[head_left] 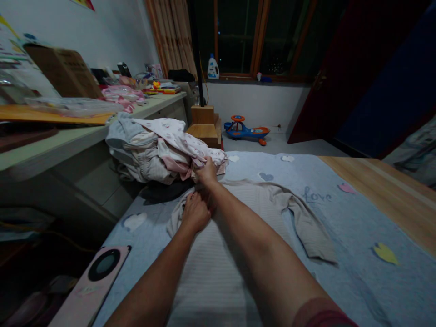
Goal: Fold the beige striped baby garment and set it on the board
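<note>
A beige ribbed garment (238, 227) lies spread flat on the light blue bed sheet (357, 227), one sleeve stretched out to the right. My left hand (195, 212) rests on its upper left edge, fingers curled down on the fabric. My right hand (206, 171) reaches further ahead, closed on the edge of a white garment with pink print (177, 136) at the top of a clothes pile (150, 156). A dark piece of cloth (163, 190) lies under that pile.
A phone with a round camera (98, 277) lies at the bed's left edge. A cluttered desk (68, 131) stands on the left. A wooden board (384, 186) runs along the bed's right. A toy ride-on car (247, 131) and wooden boxes (204, 122) sit on the floor beyond.
</note>
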Motion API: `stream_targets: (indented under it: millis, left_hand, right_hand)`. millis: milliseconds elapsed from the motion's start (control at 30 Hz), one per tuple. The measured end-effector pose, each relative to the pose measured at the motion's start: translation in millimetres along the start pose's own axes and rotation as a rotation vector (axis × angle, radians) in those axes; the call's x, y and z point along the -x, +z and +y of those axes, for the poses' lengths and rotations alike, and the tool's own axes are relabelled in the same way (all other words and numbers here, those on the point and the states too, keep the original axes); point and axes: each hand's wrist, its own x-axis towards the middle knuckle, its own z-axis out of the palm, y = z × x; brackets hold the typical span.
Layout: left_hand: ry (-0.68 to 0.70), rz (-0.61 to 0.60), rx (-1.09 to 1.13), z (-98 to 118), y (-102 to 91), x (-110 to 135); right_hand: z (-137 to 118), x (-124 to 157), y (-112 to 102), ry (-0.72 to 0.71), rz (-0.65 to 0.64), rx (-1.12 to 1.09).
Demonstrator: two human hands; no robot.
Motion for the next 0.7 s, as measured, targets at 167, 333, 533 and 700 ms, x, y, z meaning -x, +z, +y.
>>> stream_targets:
  millis: [167, 333, 533, 700]
  left_hand:
    - [-0.011, 0.024, 0.001, 1, 5.1, 0]
    - [-0.010, 0.025, 0.006, 0, 6.3, 0]
    - [-0.013, 0.025, 0.011, 0, 6.8, -1]
    - [-0.002, 0.037, 0.015, -1, 7.4, -1]
  right_hand:
    - [-3, -37, -24, -0.022, 0.144, 0.042]
    - [22, -18, -18, -0.120, 0.057, 0.134]
    - [40, 3, -17, -0.209, -0.051, 0.247]
    - [24, 8, -37, -0.179, 0.004, 0.249]
